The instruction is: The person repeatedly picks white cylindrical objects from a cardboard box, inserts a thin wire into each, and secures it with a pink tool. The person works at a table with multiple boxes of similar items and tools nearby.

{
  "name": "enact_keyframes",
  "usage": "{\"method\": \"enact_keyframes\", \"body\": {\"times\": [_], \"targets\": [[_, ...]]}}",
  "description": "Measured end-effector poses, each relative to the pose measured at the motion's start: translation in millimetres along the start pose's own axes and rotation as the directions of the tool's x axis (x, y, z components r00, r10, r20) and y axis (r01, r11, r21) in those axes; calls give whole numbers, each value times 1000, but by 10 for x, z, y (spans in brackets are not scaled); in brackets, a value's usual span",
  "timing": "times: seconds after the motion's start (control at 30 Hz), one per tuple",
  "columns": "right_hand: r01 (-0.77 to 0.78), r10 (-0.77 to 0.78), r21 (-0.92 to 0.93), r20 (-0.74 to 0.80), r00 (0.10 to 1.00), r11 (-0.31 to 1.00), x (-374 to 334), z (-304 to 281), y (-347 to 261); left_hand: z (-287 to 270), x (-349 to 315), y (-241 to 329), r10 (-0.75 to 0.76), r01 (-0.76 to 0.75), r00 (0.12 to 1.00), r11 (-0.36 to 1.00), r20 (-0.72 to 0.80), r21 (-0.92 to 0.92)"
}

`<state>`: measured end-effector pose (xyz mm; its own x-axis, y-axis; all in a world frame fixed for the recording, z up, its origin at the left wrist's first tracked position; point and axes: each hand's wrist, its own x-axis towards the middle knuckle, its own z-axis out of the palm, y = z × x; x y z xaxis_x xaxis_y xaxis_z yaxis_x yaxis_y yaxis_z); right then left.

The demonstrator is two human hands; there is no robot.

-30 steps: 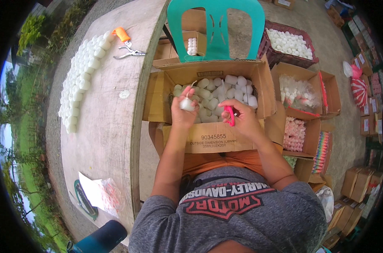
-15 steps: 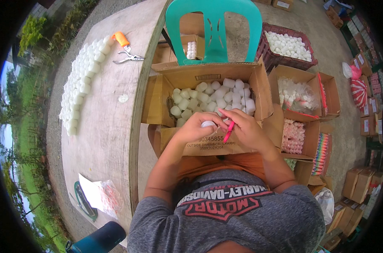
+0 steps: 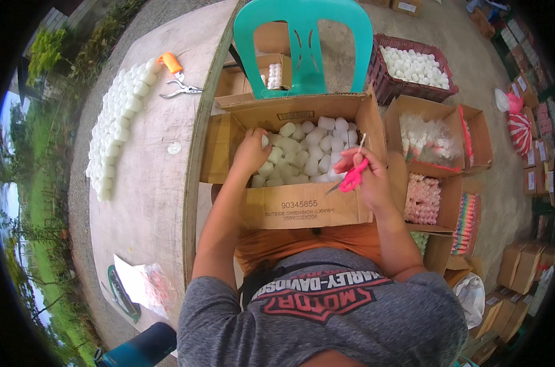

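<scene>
A cardboard box (image 3: 299, 205) on my lap holds many white, marshmallow-shaped pieces (image 3: 314, 151). My left hand (image 3: 251, 151) is inside its left part, fingers curled round one white piece (image 3: 265, 141). Over the box's right side, my right hand (image 3: 372, 183) grips pink-handled scissors (image 3: 353, 177), their dark blades pointing down and left. A thin whitish stick or strand (image 3: 362, 140) rises from between that hand's fingertips; I cannot tell which.
Along the left runs a table (image 3: 149, 214) bearing rows of white pieces (image 3: 118, 122), an orange-handled tool (image 3: 169, 62), pliers (image 3: 183, 90) and a plastic packet (image 3: 152, 284). A green chair (image 3: 305, 61) stands ahead. A crate (image 3: 390, 79) and open boxes (image 3: 439, 168) are at right.
My hands have parted from their meeting point over the box's near edge. The left moved forward and left among the white pieces; the right moved slightly right, turning the scissors.
</scene>
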<state>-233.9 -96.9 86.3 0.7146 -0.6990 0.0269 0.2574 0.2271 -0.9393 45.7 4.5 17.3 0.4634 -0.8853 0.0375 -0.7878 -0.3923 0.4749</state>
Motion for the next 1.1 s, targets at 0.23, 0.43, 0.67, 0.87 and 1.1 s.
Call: {"method": "enact_keyframes", "body": {"times": [0.23,0.43,0.67,0.87,1.1], "targets": [[1,-1,-24,-25,1000,1000,-52,-195,-116,227,327,-402,-41,10,996,926,76,377],[-132,143,-362,6,990,923,-10,-204,-161,322,139,-160,-7,-28,993,959,121,282],[168,-159,26,-215,964,985,471,116,-299,301,-6,110,172,-203,978,924,120,325],[207,-192,22,-291,937,978,524,57,-256,-475,248,940,478,-278,700,867,-531,414],[55,-199,-481,-253,947,875,321,-201,-311,-353,147,661,527,-374,828,775,-193,509]]}}
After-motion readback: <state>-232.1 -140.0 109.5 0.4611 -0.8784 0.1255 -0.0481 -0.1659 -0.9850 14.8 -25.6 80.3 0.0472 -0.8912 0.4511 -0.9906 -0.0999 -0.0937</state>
